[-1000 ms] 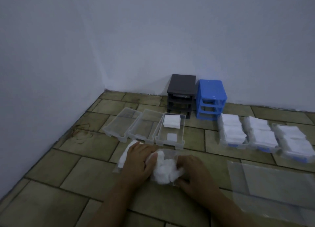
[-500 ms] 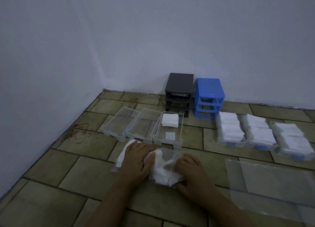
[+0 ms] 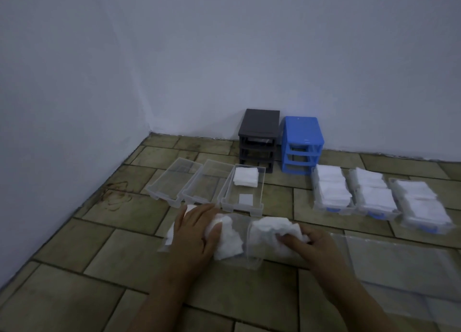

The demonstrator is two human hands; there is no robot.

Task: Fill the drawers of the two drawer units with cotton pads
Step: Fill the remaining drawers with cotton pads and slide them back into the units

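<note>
We sit in a bare room corner: plain painted walls [image 3: 224, 44] at twelve o'clock, worn tiled floor [image 3: 74, 294] below.

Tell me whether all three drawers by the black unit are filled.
No: two clear drawers sit empty, and the third holds few pads.
</note>
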